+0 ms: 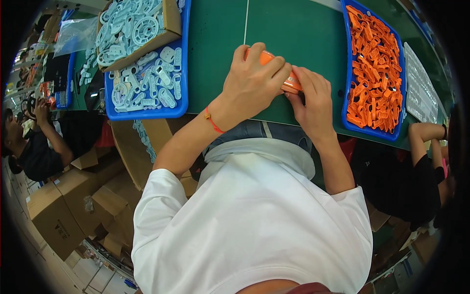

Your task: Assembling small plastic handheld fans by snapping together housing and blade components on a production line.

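An orange plastic part [292, 84] is held between my two hands above the green table, near its front edge. My left hand [252, 82] is closed over its left and upper side, back of the hand up, and covers most of it. Fingers and thumb of my right hand [313, 100] grip its right end. Only the top left corner and the right end of the part show, so its full shape is hidden. A red string bracelet [213, 121] circles my left wrist.
At left, a blue tray [147, 115] holds pale blue plastic parts, with a cardboard box [171, 22] of similar parts on it. Another blue tray [346, 73] with many orange parts stands right. Beyond lies a pale tray [421, 83]. People sit on both sides; cartons [63, 210] stand lower left.
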### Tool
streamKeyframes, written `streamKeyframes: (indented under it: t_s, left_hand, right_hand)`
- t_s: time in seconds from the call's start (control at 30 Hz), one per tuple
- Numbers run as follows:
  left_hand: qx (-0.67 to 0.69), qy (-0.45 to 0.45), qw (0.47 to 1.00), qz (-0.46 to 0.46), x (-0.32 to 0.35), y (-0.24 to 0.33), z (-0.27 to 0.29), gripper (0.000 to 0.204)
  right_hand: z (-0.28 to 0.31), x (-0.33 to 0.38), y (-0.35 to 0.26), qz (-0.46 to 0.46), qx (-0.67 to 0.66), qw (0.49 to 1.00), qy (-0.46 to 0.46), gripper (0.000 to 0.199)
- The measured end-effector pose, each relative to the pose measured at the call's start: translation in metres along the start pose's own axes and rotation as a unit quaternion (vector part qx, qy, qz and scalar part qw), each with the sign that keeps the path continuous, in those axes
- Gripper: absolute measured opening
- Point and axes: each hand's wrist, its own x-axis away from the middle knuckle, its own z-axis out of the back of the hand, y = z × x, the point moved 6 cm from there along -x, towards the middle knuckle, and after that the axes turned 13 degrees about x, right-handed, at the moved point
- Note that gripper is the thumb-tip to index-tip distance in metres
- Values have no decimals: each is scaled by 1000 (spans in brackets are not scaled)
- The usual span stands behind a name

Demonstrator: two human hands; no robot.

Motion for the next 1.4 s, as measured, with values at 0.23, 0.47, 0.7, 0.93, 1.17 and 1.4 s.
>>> streamKeyframes:
  t_s: [0.23, 0.47, 0.7, 0.93, 1.17, 1.4]
  left_hand:
    - [46, 163, 983, 70, -1, 0, 45, 57]
    - [714, 169, 586, 342, 43, -7, -30, 52]
    - [686, 140, 643, 310, 39, -5, -27, 46]
    - [697, 132, 622, 331, 41, -7, -32, 46]
    - [705, 72, 564, 425, 14, -4, -24, 36]
    - [418, -67, 824, 377, -158, -49, -37, 35]
  right_hand:
    - [4, -1, 7, -48, -113, 992, -26, 53]
    - [-18, 10, 2, -314, -597, 729, -113, 57]
    - [-20, 15, -6, -313, -568, 757, -75, 58]
    - [-22, 13, -4, -296, -537, 789, -51, 60]
    - [27, -11, -8, -34, -91, 995, -13, 40]
    - [61, 4, 93, -229, 201, 940, -156, 24]
